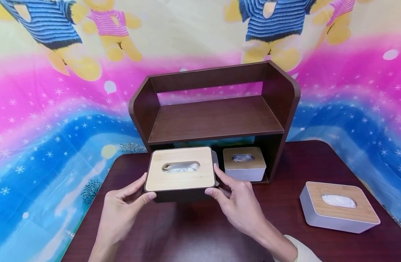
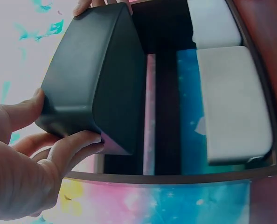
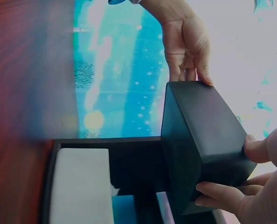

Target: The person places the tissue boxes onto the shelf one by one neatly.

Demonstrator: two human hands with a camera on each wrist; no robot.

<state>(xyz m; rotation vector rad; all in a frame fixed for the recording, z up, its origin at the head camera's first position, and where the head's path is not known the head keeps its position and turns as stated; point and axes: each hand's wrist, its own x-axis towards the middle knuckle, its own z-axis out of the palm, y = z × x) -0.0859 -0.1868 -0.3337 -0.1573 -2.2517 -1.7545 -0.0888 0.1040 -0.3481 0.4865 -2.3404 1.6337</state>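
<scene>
Both hands hold a black tissue box (image 1: 174, 182) with a pale wooden lid and an oval slot, tilted so the lid faces the head camera. My left hand (image 1: 121, 211) grips its left end, thumb at the front corner and fingers underneath. At the opposite end, my right hand (image 1: 241, 203) pinches the right side between thumb and fingers. The wrist views show the dark base (image 2: 82, 60) raised in front of the shelf. A white tissue box (image 1: 244, 174) with a wooden lid stands in the lower compartment; another white box (image 2: 236, 102) beside it is mostly hidden in the head view.
A dark brown two-tier shelf (image 1: 216, 118) stands at the back of the reddish-brown table (image 1: 279, 236). To the right on the table lies another white tissue box (image 1: 337, 218) with a wooden lid. A colourful patterned cloth (image 1: 49, 145) hangs behind and around the table.
</scene>
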